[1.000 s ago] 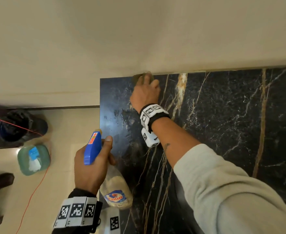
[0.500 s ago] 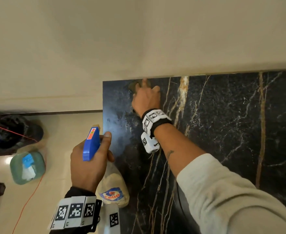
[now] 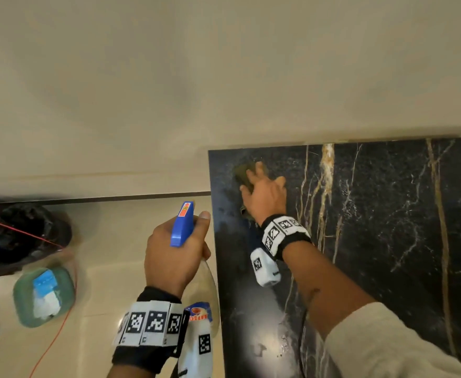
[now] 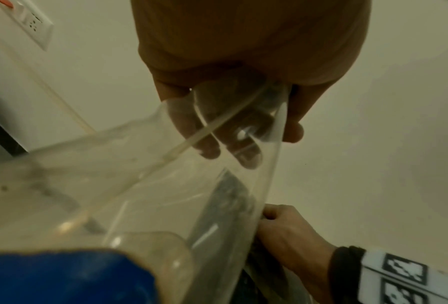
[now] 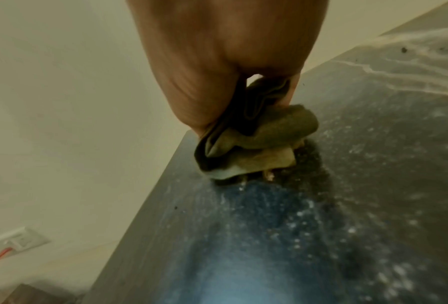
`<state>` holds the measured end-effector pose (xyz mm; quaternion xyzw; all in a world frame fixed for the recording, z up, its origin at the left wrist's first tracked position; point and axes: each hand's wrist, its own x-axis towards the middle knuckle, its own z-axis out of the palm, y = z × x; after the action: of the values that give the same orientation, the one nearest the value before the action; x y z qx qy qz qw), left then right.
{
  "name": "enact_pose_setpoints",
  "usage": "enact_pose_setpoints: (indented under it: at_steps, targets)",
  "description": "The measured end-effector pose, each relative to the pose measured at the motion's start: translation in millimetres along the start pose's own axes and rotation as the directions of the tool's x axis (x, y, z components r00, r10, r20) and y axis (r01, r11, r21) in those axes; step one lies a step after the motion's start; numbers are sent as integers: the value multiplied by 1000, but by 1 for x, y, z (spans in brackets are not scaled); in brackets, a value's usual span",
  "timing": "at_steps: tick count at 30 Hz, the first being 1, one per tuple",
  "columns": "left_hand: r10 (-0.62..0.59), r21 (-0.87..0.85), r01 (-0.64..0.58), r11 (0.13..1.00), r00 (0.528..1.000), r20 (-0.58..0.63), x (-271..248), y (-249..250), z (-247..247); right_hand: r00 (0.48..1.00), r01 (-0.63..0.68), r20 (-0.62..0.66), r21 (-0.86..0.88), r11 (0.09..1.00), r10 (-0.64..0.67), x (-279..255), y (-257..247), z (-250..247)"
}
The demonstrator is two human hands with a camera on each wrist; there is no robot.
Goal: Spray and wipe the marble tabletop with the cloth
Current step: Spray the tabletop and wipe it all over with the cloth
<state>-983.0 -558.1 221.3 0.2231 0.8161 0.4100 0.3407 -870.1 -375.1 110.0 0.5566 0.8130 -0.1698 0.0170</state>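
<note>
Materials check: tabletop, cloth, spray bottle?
Tabletop: polished black marble or lookalike; gold and white veins, glossy glare. Cloth: soft olive-brown fabric; bunches in folds. Spray bottle: clear plastic body, see-through, with opaque blue plastic trigger head.

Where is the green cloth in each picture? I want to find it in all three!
Head view: the cloth peeks out from under the right hand, near the far left corner of the marble tabletop.
Left wrist view: the cloth cannot be made out; the spray bottle fills most of the picture.
Right wrist view: middle of the picture, the cloth is bunched under the hand, by the table's edge.
Shared landmark: the right hand itself.
</note>
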Motion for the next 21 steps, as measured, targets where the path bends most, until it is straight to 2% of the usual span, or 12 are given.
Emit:
enact_pose_setpoints:
  at_steps: [2, 4, 6, 8, 10, 11, 13, 15, 16, 18, 19, 21]
  targets:
    - [17, 43, -18, 999, 1000, 25, 8, -5, -10, 986, 158, 53, -36, 987, -156, -5, 2, 7]
    - [30, 69, -32, 997, 999, 33, 15, -6, -17, 985, 165, 50, -39, 986, -163, 3, 13, 8]
    - [32, 73, -36, 997, 998, 54, 21, -10, -22, 1000, 3, -17, -19, 1000, -3, 14, 18, 6]
    - [41, 80, -47, 996, 996, 75, 24, -13, -24, 970, -227, -81, 47, 973, 230, 20, 11, 6]
    - [46, 97, -54, 994, 995, 86, 27, -17, -26, 936, -327, -119, 60, 943, 332, 22, -10, 10]
    - [37, 95, -46, 994, 995, 89, 27, -19, -26, 945, -299, -122, 59, 952, 304, 22, -24, 11]
    - [27, 92, -36, 995, 995, 93, 28, -23, -26, 993, -93, -73, -15, 996, 91, 21, -47, 16]
    - [29, 97, -40, 995, 994, 104, 28, -27, -25, 994, 112, 9, -106, 988, -111, 21, -53, 20]
    - [33, 99, -44, 994, 993, 109, 29, -28, -24, 989, 149, 18, -115, 982, -148, 24, -49, 18]
    - [38, 95, -48, 994, 993, 108, 30, -29, -26, 996, 74, -38, -83, 994, -77, 35, -35, 11]
    - [39, 84, -47, 995, 994, 100, 31, -29, -29, 997, -19, -82, -53, 998, 15, 42, -27, 9]
    - [36, 62, -41, 997, 996, 81, 35, -33, -34, 964, -220, -149, 12, 975, 220, 55, -22, 9]
